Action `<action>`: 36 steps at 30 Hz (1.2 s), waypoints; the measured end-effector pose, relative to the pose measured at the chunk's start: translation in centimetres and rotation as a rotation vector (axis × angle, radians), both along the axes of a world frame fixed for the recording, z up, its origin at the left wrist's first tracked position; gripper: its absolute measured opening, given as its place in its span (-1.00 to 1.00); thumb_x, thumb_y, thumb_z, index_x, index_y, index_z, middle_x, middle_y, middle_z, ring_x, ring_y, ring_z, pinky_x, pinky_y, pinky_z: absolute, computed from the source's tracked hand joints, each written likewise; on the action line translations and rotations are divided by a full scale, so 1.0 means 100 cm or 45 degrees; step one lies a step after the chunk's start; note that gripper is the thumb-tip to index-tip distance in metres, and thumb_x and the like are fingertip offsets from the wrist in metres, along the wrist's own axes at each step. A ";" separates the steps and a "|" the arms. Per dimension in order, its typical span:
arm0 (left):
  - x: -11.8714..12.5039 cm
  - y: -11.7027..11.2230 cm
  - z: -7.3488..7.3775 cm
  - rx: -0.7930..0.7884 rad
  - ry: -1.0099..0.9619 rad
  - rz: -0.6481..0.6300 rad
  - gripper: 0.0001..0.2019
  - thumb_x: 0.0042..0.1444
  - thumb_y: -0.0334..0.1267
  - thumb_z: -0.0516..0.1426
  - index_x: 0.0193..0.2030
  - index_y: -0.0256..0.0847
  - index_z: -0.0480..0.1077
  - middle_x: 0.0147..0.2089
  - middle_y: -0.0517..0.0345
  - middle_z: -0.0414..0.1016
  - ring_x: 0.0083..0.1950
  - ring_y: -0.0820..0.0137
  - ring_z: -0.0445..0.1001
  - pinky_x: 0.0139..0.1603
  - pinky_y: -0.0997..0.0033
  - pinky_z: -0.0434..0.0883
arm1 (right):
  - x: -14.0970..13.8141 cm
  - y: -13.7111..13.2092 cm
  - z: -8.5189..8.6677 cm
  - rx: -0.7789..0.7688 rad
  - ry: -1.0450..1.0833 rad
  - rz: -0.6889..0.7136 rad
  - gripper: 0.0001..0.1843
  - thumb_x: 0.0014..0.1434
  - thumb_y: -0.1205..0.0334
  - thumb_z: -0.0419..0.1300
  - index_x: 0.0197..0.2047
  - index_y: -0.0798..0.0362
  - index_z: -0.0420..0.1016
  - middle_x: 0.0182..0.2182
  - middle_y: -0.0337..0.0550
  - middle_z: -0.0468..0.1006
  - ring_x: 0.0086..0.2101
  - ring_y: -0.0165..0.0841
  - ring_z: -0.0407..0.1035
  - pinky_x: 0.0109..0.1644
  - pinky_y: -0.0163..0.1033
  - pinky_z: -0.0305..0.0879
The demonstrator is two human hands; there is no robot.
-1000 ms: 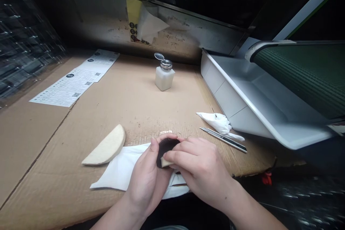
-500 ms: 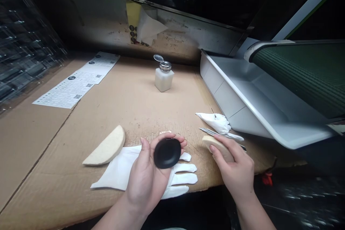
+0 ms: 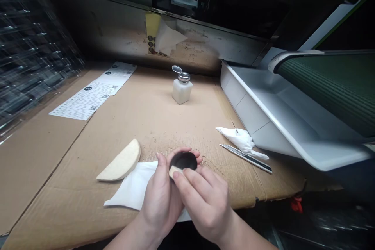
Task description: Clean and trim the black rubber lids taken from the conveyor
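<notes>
My left hand [image 3: 159,199] cradles a black oval disc [image 3: 184,161], with the fingers curled around its edge. My right hand [image 3: 205,203] pinches a small piece of cream foam [image 3: 175,171] and presses it against the disc's dark face. Most of the foam piece is hidden by my fingers. Just left of my hands lies a half-moon of cream foam [image 3: 120,162]. A white cloth glove [image 3: 131,189] lies flat under my hands, with its fingers hidden.
A pump dispenser bottle [image 3: 182,90] with its lid flipped open stands on the cardboard sheet [image 3: 58,156]. A snap-off knife [image 3: 246,158] and a crumpled white glove [image 3: 238,138] lie near a white tray [image 3: 263,113]. Printed sheets [image 3: 88,99] lie at the left.
My right hand has moved left from beside the knife and brought the foam piece onto the disc. My left hand's fingers now curl around the disc, and the view has shifted slightly.
</notes>
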State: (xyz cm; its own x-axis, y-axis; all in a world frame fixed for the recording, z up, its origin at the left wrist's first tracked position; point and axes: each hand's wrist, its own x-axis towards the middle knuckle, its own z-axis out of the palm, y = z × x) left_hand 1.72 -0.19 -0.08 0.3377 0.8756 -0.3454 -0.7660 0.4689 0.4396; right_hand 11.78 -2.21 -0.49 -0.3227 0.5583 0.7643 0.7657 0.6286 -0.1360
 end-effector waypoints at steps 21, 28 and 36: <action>0.000 0.000 0.000 0.025 -0.071 -0.003 -0.50 0.19 0.07 -0.15 -0.19 -0.27 0.45 -0.15 -0.01 0.50 0.08 0.20 0.34 0.16 0.25 0.19 | -0.004 0.000 -0.001 -0.154 0.121 -0.154 -0.72 0.12 0.44 0.15 -0.07 0.13 0.43 -0.37 -0.12 0.53 -0.35 -0.36 0.37 -0.27 -0.24 0.33; 0.000 -0.002 -0.002 -0.034 0.034 0.048 -0.67 0.18 -0.09 0.00 -0.13 -0.25 0.46 -0.12 0.01 0.51 0.06 0.23 0.36 0.11 0.26 0.27 | -0.018 0.030 0.008 -0.050 0.117 -0.308 -0.83 0.14 0.37 0.15 -0.16 0.12 0.45 -0.45 -0.16 0.51 -0.45 -0.41 0.29 -0.37 -0.29 0.27; -0.001 -0.001 0.000 -0.064 0.022 0.091 -0.57 0.19 -0.01 -0.07 -0.10 -0.30 0.43 -0.15 -0.04 0.52 -0.02 0.24 0.42 0.03 0.28 0.33 | 0.011 0.008 0.013 -0.141 0.391 -0.181 -0.73 0.09 0.50 0.16 -0.13 0.07 0.42 -0.34 -0.16 0.53 -0.32 -0.40 0.39 -0.22 -0.26 0.34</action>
State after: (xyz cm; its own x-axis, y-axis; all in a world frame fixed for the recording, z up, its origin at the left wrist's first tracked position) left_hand 1.63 -0.27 -0.10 0.2687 0.8786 -0.3948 -0.7906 0.4353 0.4306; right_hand 12.90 -1.37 0.79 -0.0003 0.6660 0.7460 0.7576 0.4871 -0.4345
